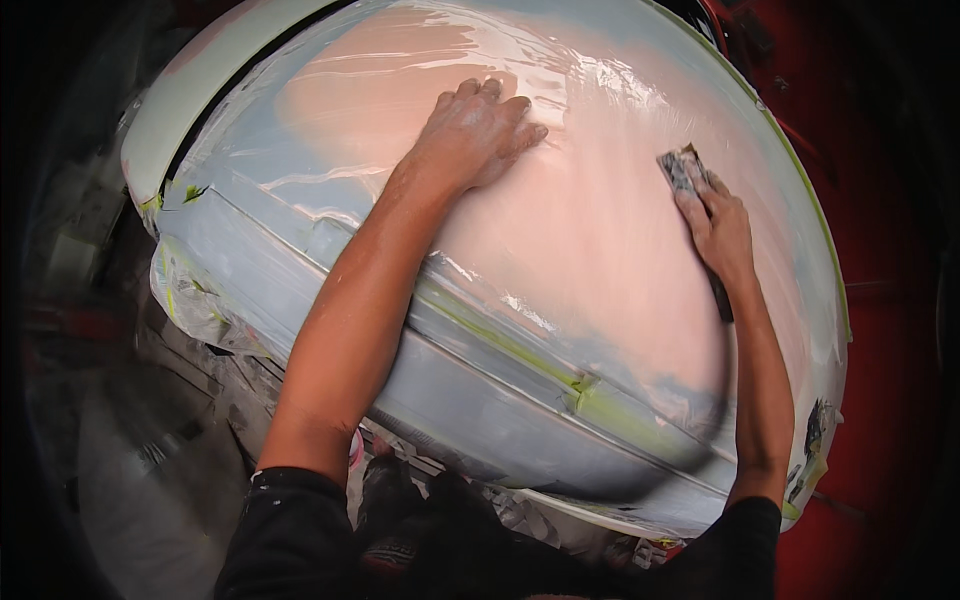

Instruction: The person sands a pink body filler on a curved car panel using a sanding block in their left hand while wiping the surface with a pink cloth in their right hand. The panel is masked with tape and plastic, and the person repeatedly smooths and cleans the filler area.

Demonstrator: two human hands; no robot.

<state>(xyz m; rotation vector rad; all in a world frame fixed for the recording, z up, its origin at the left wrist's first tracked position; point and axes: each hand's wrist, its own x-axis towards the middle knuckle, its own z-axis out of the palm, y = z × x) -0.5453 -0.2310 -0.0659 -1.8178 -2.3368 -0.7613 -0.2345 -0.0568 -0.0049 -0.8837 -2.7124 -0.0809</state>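
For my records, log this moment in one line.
left hand: on wet pink-grey panel | right hand: holding small grey block | green tape: on panel

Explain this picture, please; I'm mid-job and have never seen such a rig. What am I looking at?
There is no machine: a person works bare-handed, filmed by a fisheye camera worn on the head, looking down, so straight edges bend. Before them is a curved car body panel, pinkish in the middle, grey-blue around, shiny in places, with yellow-green masking tape across its near part. The left hand rests on the panel, fingers slightly spread; the right hand grips a small smeared block, perhaps for sanding.
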